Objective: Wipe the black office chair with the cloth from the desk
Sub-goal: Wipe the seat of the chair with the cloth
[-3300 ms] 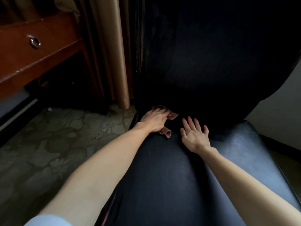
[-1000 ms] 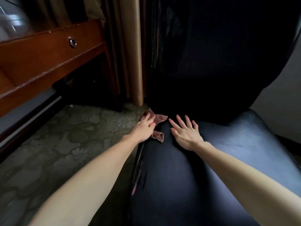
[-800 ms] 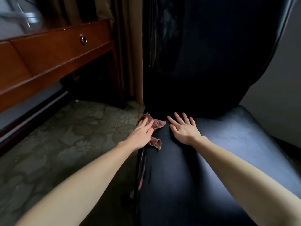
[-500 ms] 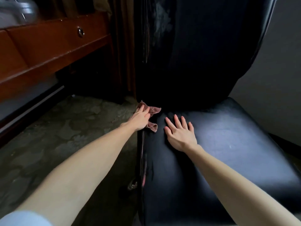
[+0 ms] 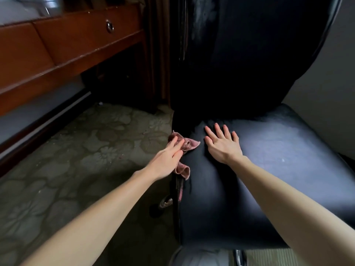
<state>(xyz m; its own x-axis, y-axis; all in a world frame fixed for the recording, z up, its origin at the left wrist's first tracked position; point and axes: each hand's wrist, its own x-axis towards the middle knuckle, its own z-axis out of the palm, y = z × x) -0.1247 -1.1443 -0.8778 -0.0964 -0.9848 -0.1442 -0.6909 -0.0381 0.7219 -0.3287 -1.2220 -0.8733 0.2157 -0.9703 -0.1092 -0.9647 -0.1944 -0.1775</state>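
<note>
Pretty dim overall, backrest nearly lost in shadow; soft sheen on the seat, wide-angle bending at edges, top-left corner blurry.

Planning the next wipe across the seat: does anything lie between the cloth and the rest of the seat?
Yes. The right hand lies flat on the seat just right of the cloth, which the left hand presses at the seat's left edge. Nothing else visible lies on the seat beyond it.
</note>
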